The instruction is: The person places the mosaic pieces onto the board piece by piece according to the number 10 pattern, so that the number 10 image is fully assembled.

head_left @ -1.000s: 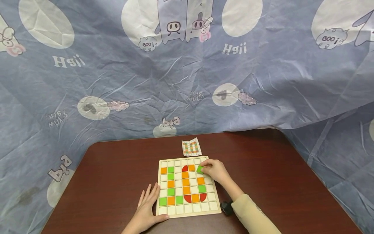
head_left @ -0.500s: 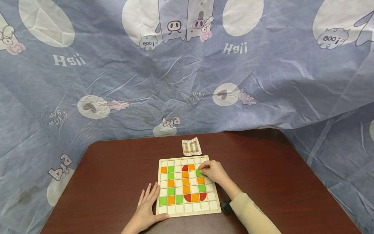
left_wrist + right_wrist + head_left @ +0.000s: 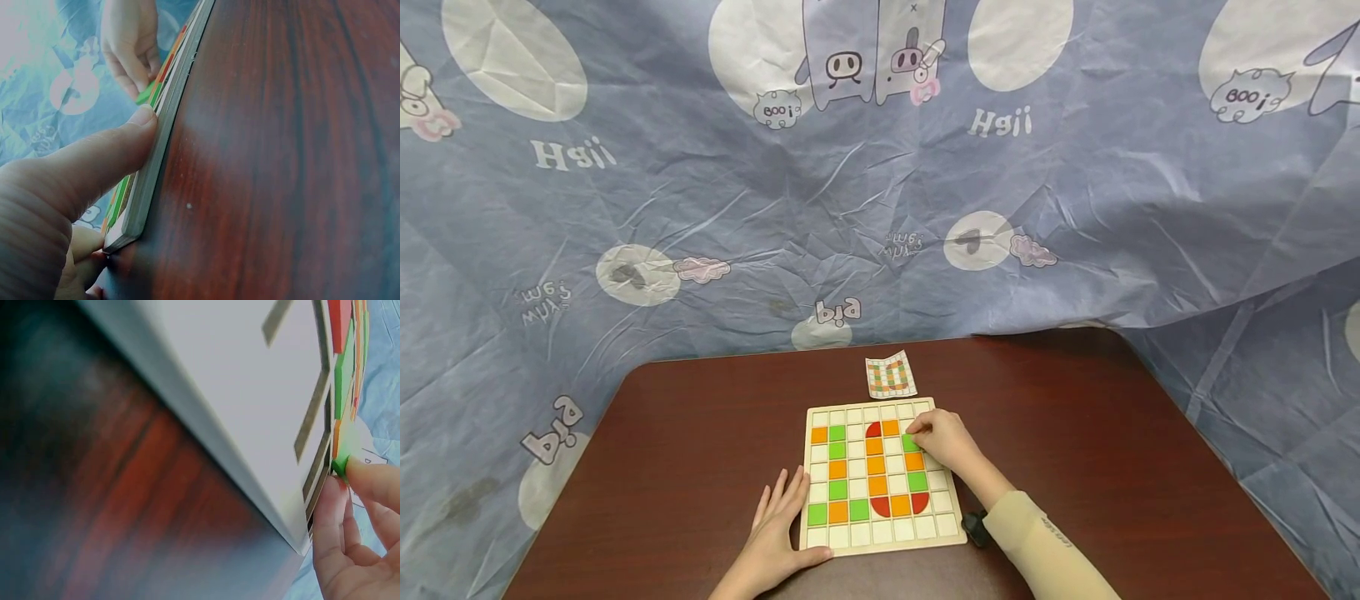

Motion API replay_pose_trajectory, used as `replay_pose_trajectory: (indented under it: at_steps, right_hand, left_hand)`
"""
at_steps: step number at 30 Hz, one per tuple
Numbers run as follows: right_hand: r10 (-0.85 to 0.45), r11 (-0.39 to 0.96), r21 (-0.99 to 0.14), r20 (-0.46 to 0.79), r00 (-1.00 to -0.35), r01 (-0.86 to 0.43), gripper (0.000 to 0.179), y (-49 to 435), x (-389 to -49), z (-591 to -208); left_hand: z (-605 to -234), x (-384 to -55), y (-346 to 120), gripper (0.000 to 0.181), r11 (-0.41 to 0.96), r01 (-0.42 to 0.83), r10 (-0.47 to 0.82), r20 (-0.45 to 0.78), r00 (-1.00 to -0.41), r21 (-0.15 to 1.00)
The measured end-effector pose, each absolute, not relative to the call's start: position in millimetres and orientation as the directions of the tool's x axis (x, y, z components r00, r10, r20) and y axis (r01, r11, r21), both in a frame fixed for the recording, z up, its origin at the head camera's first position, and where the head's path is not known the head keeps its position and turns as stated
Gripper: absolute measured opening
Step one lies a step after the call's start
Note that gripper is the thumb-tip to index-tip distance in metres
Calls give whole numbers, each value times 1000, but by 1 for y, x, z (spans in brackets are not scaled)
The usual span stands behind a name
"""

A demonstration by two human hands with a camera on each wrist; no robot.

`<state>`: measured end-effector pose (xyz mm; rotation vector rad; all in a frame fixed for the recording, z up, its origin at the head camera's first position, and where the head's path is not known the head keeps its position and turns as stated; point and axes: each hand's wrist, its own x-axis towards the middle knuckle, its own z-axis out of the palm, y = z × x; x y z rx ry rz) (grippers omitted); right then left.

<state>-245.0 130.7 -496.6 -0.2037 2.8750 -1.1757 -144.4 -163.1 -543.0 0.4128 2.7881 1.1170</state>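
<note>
On the table lies a pale wooden grid board with green, orange and red tiles set in its cells. My right hand is over the board's upper right part. Its thumb and finger pinch a green square tile, which sits just above an orange tile. In the right wrist view that green tile looks tilted at its cell. My left hand rests at the board's lower left corner, fingers spread along the left side. Its thumb presses on the near edge, as the left wrist view shows.
A small pattern card with a coloured grid lies just behind the board. Near the board's lower right corner is a black object, partly behind the right sleeve. The dark wooden table meets a printed cloth at the back.
My right hand has lowered the green tile from a raised tilt to its cell, above the orange one, and still pinches it. The left hand has stayed in place.
</note>
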Motion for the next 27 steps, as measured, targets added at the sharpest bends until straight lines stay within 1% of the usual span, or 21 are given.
replay_pose_trajectory:
  at_steps: [3, 8, 14, 19, 27]
  right_hand:
    - [-124, 708, -698, 24, -992, -106, 8, 131, -244, -497]
    - [-105, 694, -715, 8, -994, -79, 6, 132, -243, -498]
    - [-52, 622, -782, -60, -997, 15, 4, 138, -244, -497]
    - [-25, 583, -810, -94, -995, 62, 6, 150, -245, -491]
    - [-45, 488, -868, -130, -990, 92, 14, 178, -242, -480]
  left_hand:
    - [-543, -144, -163, 115, 683, 219, 298, 8, -954, 696]
    - [-542, -144, -162, 115, 674, 200, 297, -13, -955, 711]
    - [-542, -143, -161, 115, 683, 210, 295, 0, -956, 700]
    - [-542, -144, -161, 115, 670, 194, 292, -15, -956, 716]
    - [-543, -144, -162, 115, 691, 202, 281, 0, -960, 694]
